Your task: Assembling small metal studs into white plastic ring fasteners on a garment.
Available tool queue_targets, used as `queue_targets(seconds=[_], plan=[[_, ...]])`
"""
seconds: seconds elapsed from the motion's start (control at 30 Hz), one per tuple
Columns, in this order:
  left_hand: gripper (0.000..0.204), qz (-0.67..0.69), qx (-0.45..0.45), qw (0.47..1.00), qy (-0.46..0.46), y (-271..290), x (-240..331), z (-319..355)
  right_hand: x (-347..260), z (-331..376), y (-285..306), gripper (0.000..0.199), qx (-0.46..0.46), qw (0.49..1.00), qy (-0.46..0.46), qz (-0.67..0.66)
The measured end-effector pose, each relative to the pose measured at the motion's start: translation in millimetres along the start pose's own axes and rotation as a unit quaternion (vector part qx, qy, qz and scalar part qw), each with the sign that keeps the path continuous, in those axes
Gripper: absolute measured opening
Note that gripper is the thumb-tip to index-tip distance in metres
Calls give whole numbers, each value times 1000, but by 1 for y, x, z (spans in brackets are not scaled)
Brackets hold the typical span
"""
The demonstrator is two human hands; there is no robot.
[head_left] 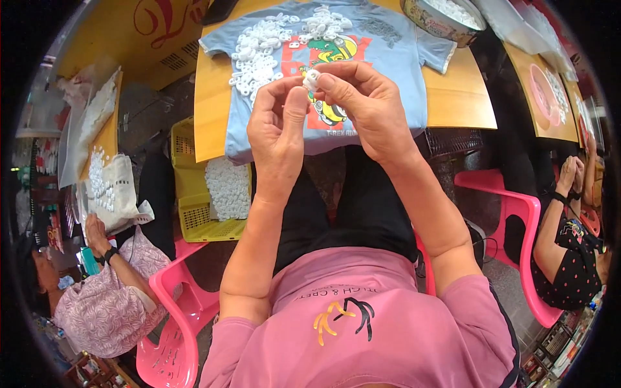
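Both hands are raised over a grey-blue T-shirt (pixel 404 84) spread on the table, with their fingertips meeting at a small white plastic piece (pixel 312 77). My right hand (pixel 372 107) pinches it between thumb and forefinger. From the other side, the bent fingers of my left hand (pixel 277 123) close against the piece, thumb held up. Its finer shape is partly covered by the fingertips. Beyond my left hand lies a heap of white plastic pieces with holes (pixel 255 55). A second white heap (pixel 325 24) sits farther back, and a patch of small dark grey bits (pixel 381 29) lies to its right.
A round tin (pixel 446 32) of white pieces stands at the table's back right. Below the table's left side is a yellow crate (pixel 194 216) beside a mass of white pieces (pixel 226 187). People on pink chairs sit at both sides; one wears a patterned top (pixel 103 310).
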State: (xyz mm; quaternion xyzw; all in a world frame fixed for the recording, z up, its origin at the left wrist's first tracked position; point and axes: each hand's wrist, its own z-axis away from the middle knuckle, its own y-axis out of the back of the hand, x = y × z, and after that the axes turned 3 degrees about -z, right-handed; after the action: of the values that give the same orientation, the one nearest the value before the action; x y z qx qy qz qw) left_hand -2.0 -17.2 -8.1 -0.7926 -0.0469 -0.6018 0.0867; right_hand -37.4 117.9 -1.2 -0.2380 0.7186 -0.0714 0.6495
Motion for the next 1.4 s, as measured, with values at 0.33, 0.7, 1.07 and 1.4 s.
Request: queue_targets(seconds=[0.33, 0.7, 1.07, 1.4], plan=[[49, 98, -117, 984, -87, -3, -16, -13, -11, 7, -11, 64, -40, 979, -88, -182], [43, 238, -180, 951, -84, -3, -15, -17, -10, 10, -14, 77, -55, 967, -80, -237], [37, 270, -160, 948, -53, -11, -17, -16, -10, 13, -10, 73, -56, 975, -54, -209], [27, 103, -41, 991, -76, 59, 5, -5, -5, 14, -7, 29, -180, 979, -80, 52]])
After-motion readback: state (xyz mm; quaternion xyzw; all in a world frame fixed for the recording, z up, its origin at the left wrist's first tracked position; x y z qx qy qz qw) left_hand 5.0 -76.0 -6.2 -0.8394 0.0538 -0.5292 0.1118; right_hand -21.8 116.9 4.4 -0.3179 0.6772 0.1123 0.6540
